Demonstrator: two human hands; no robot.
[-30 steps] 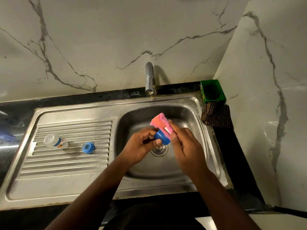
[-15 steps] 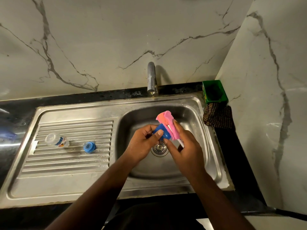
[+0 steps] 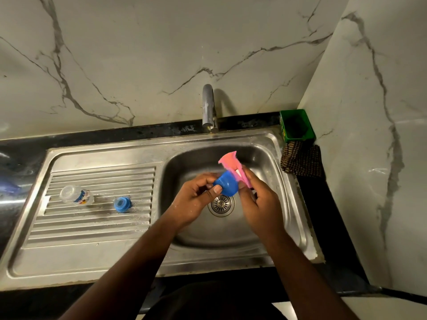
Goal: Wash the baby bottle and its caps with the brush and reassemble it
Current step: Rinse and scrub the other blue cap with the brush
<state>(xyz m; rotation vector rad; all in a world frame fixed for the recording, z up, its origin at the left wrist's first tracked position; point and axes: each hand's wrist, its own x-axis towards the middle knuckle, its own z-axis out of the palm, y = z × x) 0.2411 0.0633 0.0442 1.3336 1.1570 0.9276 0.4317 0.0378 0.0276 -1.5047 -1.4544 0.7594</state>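
Here, two hands work over the sink basin (image 3: 189,162); the left hand (image 3: 194,202) pinches one blue dome cap (image 3: 227,184) by its edge, thumb and fingers curled round it, cap held above the drain (image 3: 221,203); the right hand (image 3: 258,202) grips one brush (image 3: 231,161) with a pink sponge head, fingers wrapped round the handle, sponge end pointing up and away, pressed just beside the cap on its right side; whether the sponge goes inside the cap cannot be told from this angle.

Counted on the ribbed drainboard (image 3: 92,229) at the left: one clear baby bottle (image 3: 76,195) lying on its side, printed label showing, mouth toward the left; one blue ring cap (image 3: 123,204) just right of it, apart from the bottle, not touching; so two blue caps in all, one bottle, one brush; bottle and caps are apart, not assembled.

One steel tap (image 3: 208,107) stands at the far edge of the sink, centred behind the basin; no water stream visible from it; one green tub (image 3: 297,125) sits in the far right corner on the dark counter; one dark patterned cloth (image 3: 301,161) lies just near of the tub, beside the basin's right rim; marble walls behind and at the right.
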